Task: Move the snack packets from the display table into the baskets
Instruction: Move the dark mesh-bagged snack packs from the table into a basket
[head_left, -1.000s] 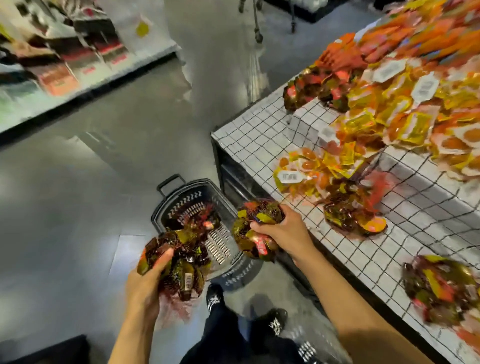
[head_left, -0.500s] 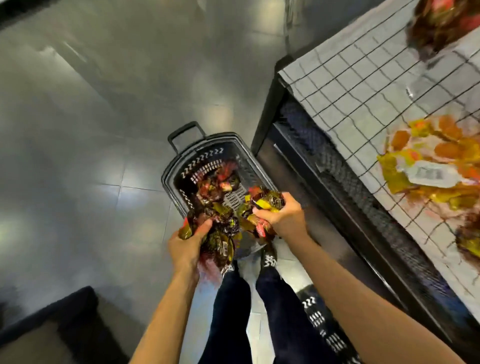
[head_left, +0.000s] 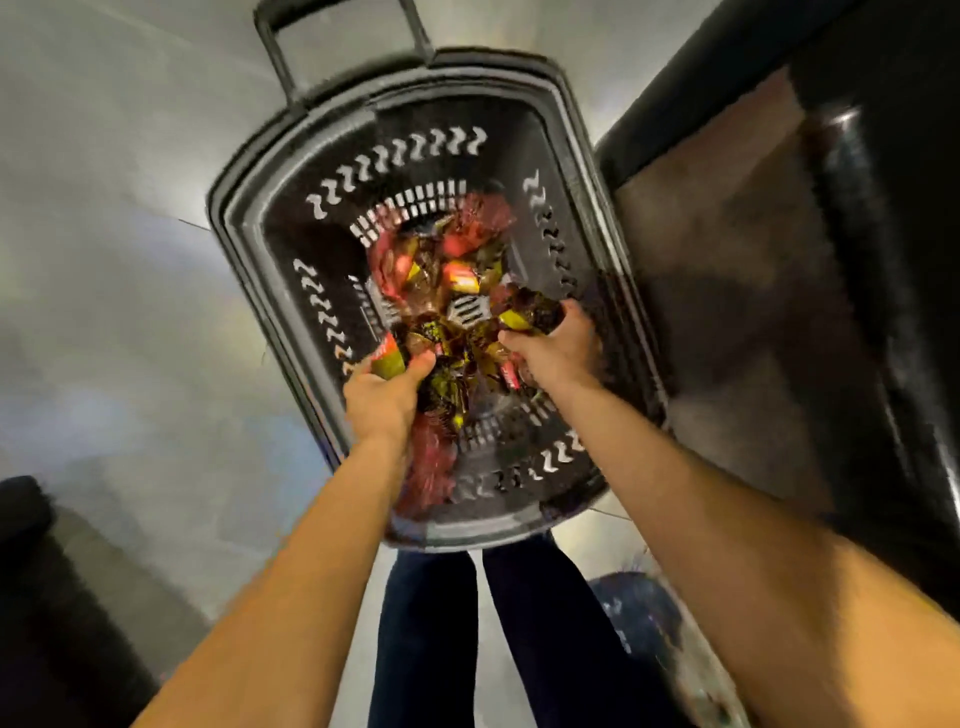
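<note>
A: Left hand (head_left: 382, 397), what's it doing?
B: Clutching a bunch of dark red-and-yellow foil snack packets (head_left: 388, 362) low inside the black slotted plastic basket (head_left: 244, 223).
A: And the right hand (head_left: 558, 353)?
B: Gripping another bunch there, above loose ones on the basket's bottom. It stands on grey floor tiles (head_left: 104, 260).

Dim; motion-blurred; floor glare; edges wide-angle warped.

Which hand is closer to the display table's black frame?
Right. The right hand grips snack packets by the basket wall next to the table frame; the left hand grips packets at the opposite wall.
</note>
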